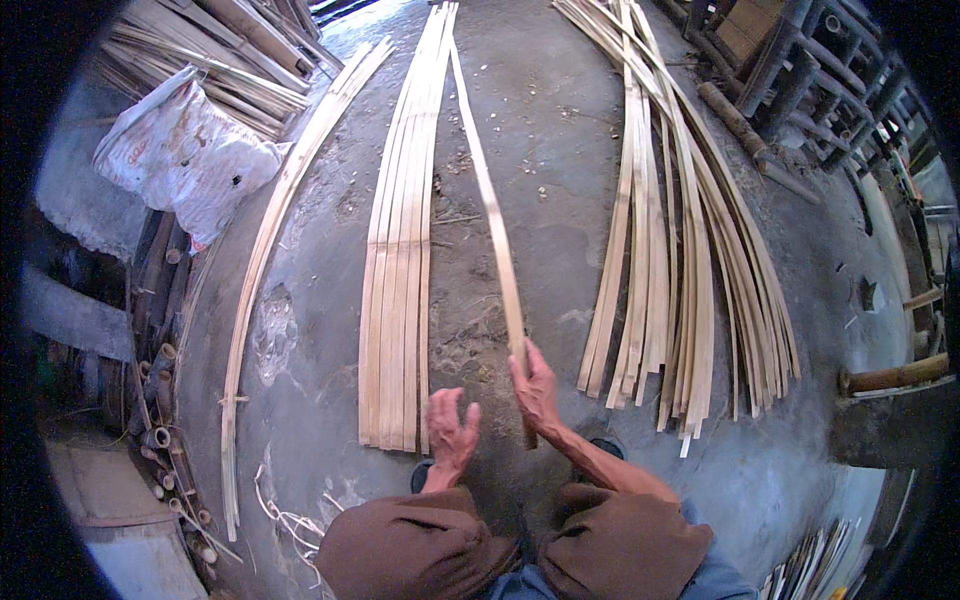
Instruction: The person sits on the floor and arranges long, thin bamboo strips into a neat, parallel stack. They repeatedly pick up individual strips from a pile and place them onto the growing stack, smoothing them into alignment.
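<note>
My right hand [537, 385] is closed around the near part of a single long bamboo strip [487, 190], whose far end lies by the top of a flat row of bamboo strips [395, 270]. That row lies side by side on the floor, just left of the held strip. Beside the row's near right edge is my left hand [453, 430], empty, with its fingers apart and slightly curled. A looser, fanned pile of bamboo strips [690, 260] spreads on the floor to the right.
A narrow bundle of strips [262, 240] lies at left. Beyond it are a white sack [190, 155], bamboo poles [165, 430] and thin loose ties [290, 520]. A dark bamboo frame [820, 75] stands far right, and a bamboo pole [735, 120] lies near it.
</note>
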`<state>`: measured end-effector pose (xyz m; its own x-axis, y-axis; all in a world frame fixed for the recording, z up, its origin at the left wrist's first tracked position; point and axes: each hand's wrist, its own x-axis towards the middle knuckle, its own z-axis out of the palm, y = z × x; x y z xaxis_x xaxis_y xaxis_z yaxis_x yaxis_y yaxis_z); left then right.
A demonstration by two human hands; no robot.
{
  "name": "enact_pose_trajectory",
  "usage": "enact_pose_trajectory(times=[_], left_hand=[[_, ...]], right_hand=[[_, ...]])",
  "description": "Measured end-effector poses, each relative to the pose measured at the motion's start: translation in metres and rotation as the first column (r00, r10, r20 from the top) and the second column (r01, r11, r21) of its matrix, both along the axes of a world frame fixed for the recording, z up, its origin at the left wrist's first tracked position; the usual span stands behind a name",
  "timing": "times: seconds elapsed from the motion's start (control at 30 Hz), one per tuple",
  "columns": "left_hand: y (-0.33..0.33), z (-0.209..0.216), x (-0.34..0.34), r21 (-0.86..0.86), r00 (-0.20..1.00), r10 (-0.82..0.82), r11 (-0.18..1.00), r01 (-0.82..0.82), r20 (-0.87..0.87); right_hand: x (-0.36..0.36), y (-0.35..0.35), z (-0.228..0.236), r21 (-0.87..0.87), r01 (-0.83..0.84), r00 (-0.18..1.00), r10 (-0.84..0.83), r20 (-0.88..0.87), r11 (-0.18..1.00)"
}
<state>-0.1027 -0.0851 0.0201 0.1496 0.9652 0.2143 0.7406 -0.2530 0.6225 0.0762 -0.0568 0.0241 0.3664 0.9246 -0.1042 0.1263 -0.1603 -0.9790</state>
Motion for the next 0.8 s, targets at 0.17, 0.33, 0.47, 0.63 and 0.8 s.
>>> enact_pose_trajectory(times=[0.17, 0.33, 0.47, 0.63, 0.8], left_hand=[[-0.001, -0.034, -0.05, -0.115, 0.93, 0.174, 0.969, -0.221, -0.323], [-0.006, -0.036, -0.058, -0.117, 0.9, 0.138, 0.972, -0.203, -0.413], [0.0, -0.039, -0.051, -0.133, 0.916, 0.125, 0.973, -0.188, -0.382], [0.0, -0.042, -0.055, -0.129, 0.917, 0.139, 0.971, -0.199, -0.374], [-0.001, -0.044, -0.059, -0.118, 0.93, 0.16, 0.971, -0.209, -0.332]], right_hand=[[0.055, -0.006, 0.083, 0.158, 0.057, 0.994, -0.071, 0.081, 0.986], [0.084, -0.011, 0.082, 0.101, 0.079, 0.987, -0.092, 0.131, 0.992], [0.101, -0.009, 0.071, 0.156, 0.148, 0.938, -0.188, 0.291, 0.977], [0.116, 0.015, 0.048, 0.183, 0.24, 0.95, -0.27, 0.158, 0.953], [0.132, 0.035, 0.046, 0.091, 0.267, 0.918, -0.282, 0.279, 0.959]])
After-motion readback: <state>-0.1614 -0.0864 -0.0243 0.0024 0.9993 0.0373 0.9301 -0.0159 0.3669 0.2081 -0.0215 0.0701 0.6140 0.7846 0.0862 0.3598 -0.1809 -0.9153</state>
